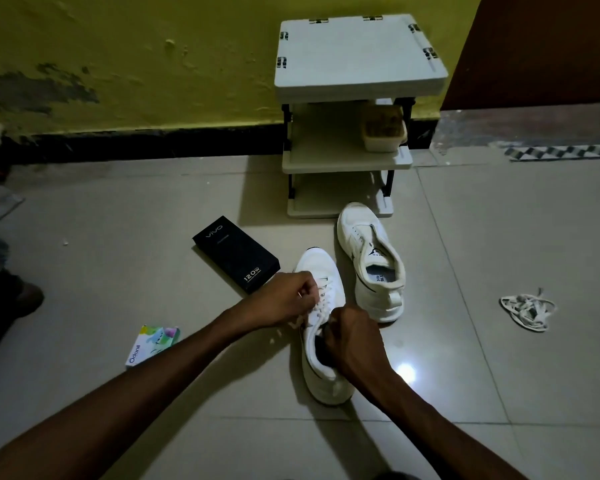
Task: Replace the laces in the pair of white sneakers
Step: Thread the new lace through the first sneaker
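Sneaker (317,263) lies toe away, heel toward the person. Left hand (284,299) fingers pinch the lace (323,293) at mid eyelets. Right hand (352,344) fingers grip the collar, heelward.

Laced white sneaker (317,268), unlaced mate (355,233) just beside — loose laces (529,311) apart

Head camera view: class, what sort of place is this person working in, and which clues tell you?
Probably a room in a home: a tiled floor, a small white shelf rack against a peeling yellow wall, and a phone box lying on the floor.
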Motion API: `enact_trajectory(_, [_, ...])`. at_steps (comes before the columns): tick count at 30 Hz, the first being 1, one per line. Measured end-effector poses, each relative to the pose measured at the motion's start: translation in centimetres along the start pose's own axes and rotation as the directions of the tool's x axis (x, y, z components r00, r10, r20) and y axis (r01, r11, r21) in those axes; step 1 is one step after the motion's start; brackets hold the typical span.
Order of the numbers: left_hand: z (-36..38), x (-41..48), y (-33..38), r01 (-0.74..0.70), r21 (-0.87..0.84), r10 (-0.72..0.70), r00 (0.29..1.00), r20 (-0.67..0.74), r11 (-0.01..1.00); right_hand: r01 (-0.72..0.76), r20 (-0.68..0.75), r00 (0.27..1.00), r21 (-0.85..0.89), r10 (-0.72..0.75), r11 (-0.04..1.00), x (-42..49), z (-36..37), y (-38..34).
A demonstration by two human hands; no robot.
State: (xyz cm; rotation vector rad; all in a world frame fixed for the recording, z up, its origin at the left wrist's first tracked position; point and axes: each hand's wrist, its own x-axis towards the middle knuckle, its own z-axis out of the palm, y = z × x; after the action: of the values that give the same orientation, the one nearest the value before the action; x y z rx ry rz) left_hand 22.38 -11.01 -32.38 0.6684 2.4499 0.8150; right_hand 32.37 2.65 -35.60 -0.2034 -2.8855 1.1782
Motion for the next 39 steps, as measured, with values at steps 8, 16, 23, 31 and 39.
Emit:
enact_trajectory(8, [2.0, -0.3, -1.4, 0.047, -0.254, -0.090, 0.983, -0.159, 0.966, 0.040, -0.039, 0.998, -0.038, -0.041, 0.998, 0.1, 0.2, 0.1])
enact_trajectory(16, [2.2, 0.4, -1.0, 0.056, -0.182, -0.089, 0.980, -0.179, 0.982, 0.012, -0.015, 1.000, -0.005, -0.012, 1.000, 0.0, 0.3, 0.3])
enact_trajectory(23, [1.9, 0.5, -0.2, 0.012, -0.001, -0.012, 0.995, -0.102, 1.000, -0.077, 0.099, 0.992, -0.016, 0.078, 0.997, 0.3, 0.3, 0.3])
enact_trajectory(31, [-0.4, 1.4, 1.1, 0.038, 0.005, -0.038, 0.994, 0.102, 0.999, -0.100, 0.089, 0.990, -0.082, 0.108, 0.992, 0.1, 1.0, 0.5])
enact_trajectory(39, [0.0, 1.3, -0.2, 0.040, -0.014, -0.041, 0.997, -0.060, 0.999, -0.093, 0.028, 0.995, -0.062, 0.095, 0.994, 0.0, 0.5, 0.2])
